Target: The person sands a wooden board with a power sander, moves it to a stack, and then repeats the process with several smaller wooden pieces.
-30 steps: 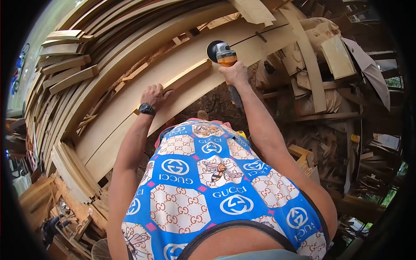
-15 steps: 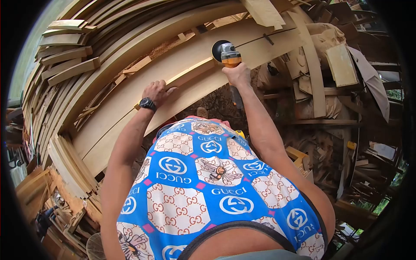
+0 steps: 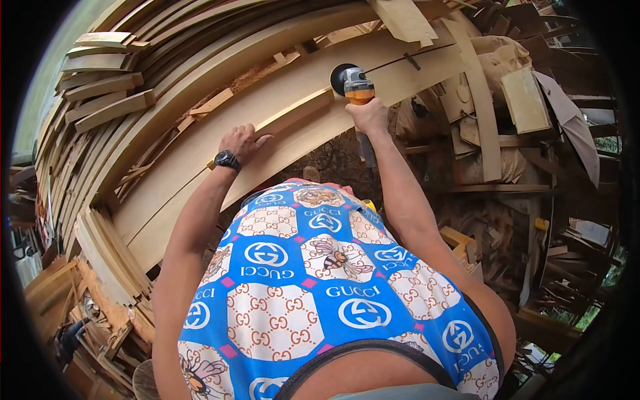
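My right hand (image 3: 369,117) grips an orange and grey angle grinder (image 3: 359,90) by its body. The grinder's dark round disc (image 3: 341,79) is at the right end of a narrow wooden strip (image 3: 300,110). Fingers of my left hand (image 3: 241,145), with a black watch at the wrist, are curled over the strip's left part, thumb pointing right along it. Beneath the strip lie wide pale boards (image 3: 170,177), side by side with a dark gap between them.
Long curved planks (image 3: 127,143) are stacked beyond the boards, with short wood pieces (image 3: 117,107) piled at the left. A small dark bar (image 3: 413,62) lies across the gap at the right. A curved board (image 3: 481,113) and a brown sack (image 3: 501,57) stand further right.
My right hand and the grinder have shifted slightly to the right and down, along the strip's end. My left hand stays in place on the strip.
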Motion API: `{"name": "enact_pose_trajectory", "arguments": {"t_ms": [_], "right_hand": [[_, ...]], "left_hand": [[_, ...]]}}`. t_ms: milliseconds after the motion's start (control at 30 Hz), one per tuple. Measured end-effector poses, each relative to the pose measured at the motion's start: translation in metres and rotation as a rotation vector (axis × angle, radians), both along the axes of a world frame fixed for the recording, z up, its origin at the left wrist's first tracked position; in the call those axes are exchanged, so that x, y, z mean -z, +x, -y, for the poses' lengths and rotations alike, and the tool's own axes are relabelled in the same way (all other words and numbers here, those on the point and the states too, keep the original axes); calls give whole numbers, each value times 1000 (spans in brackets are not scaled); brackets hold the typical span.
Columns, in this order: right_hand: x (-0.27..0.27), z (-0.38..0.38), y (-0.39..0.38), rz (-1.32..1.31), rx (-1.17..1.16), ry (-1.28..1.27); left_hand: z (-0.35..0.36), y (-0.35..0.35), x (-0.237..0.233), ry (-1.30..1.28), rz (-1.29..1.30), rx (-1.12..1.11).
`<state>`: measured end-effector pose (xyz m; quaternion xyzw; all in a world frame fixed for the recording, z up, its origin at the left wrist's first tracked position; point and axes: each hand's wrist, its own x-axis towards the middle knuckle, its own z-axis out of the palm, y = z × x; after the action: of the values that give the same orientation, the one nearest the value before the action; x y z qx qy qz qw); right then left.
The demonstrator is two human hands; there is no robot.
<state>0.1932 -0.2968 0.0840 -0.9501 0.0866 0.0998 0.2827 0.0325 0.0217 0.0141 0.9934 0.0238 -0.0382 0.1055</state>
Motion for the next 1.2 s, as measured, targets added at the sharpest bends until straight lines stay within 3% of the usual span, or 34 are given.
{"name": "enact_pose_trajectory", "arguments": {"t_ms": [133,200,367,467,600,633,733,867,1033,1200], "right_hand": [[-12,15,4,-5,52,9],[-15,24,4,-31,34,38],[-32,37,5,-60,-113,-20],[-40,38,9,-87,-179,-69],[-41,37,11,-55,-235,-70],[-35,37,11,-25,-254,-48],[-31,31,9,-54,-304,-42],[-26,11,-10,-114,-403,44],[-40,-45,-73,-143,-512,84],[-46,-109,-131,-274,-556,146]], "left_hand": [[11,-5,18,34,117,10],[22,9,34,152,314,22],[46,22,2,45,203,-182],[22,-14,-5,-95,245,-307],[-33,-98,34,-283,186,-554],[-34,-107,39,-268,341,-542],[-41,-108,53,-253,374,-519],[-59,-105,63,-268,256,-521],[-76,-103,76,-198,456,-423],[-92,-101,74,-187,439,-298]]}}
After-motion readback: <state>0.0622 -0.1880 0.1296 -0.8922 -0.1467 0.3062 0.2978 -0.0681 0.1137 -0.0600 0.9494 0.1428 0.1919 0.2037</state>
